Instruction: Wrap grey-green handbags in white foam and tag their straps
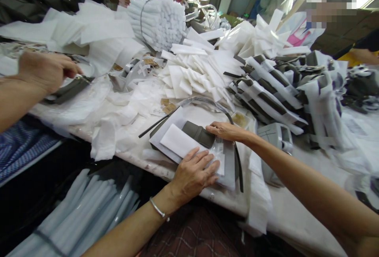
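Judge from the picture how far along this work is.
Seemingly done: the stacked dark pieces with white wrapping. In hand: the left hand presses a white strip; the right hand touches a dark flap. Probably left: folding the open sheet beneath, and the piled white pieces.

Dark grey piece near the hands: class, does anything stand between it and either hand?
Nothing visible stands between the right hand and the dark grey piece; the fingertips are at its edge. The left hand rests on the white strip, part of which lies between that hand and the piece.
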{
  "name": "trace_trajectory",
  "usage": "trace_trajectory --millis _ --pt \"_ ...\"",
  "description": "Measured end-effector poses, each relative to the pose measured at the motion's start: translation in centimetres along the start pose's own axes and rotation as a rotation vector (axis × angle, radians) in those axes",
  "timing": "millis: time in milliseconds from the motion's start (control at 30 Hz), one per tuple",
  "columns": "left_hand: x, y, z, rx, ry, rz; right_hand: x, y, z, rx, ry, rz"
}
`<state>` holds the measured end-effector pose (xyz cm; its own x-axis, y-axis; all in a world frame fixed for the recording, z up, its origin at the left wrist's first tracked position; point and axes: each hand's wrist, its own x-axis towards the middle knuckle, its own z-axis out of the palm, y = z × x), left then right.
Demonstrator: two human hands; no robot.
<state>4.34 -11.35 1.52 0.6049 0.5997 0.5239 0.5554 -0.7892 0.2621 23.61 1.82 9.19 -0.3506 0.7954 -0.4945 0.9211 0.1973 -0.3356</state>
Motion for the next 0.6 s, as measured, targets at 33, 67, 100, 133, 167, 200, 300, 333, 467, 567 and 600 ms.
trace_trajectory --millis 33,67,100,133,167,200,300,333,467,567,600 --pt "-0.2 0.1 0.0 0.006 0.012 0.003 -0.1 -0.3 -0.3 -0.030 -0.015 0.011" --pt "-0.3 0.1 0.1 0.010 0.023 0.005 -0.1 -0.6 -0.5 -0.060 -0.028 0.024" --pt "-0.4 0.2 0.1 0.012 0.034 0.006 -0.1 -0.9 -0.7 -0.090 -0.040 0.037" --pt "-0.5 0.2 0.2 0.011 0.044 0.007 0.0 -1.1 -0.8 -0.118 -0.053 0.047" --pt "-0.5 0.2 0.2 0.010 0.051 0.006 0.1 -1.2 -0.8 -0.141 -0.068 0.052" --pt "-0.5 0.2 0.3 0.008 0.054 0.004 0.3 -1.3 -0.8 -0.157 -0.082 0.052" --pt "-0.3 0.1 0.4 0.002 0.043 -0.003 0.8 -1.1 -0.3 -0.157 -0.114 0.030" --pt "-0.2 0.1 0.4 -0.002 0.041 -0.008 0.8 -1.0 0.1 -0.141 -0.109 0.021" --pt "0.4 0.1 0.4 -0.054 0.030 -0.051 0.6 -0.5 2.0 -0.129 0.043 0.048" --pt "0.8 0.0 0.2 -0.092 0.005 -0.080 0.5 -0.3 3.6 -0.167 0.195 0.095" --pt "0.9 0.0 0.2 -0.100 0.000 -0.086 0.5 -0.2 4.0 -0.164 0.227 0.098"
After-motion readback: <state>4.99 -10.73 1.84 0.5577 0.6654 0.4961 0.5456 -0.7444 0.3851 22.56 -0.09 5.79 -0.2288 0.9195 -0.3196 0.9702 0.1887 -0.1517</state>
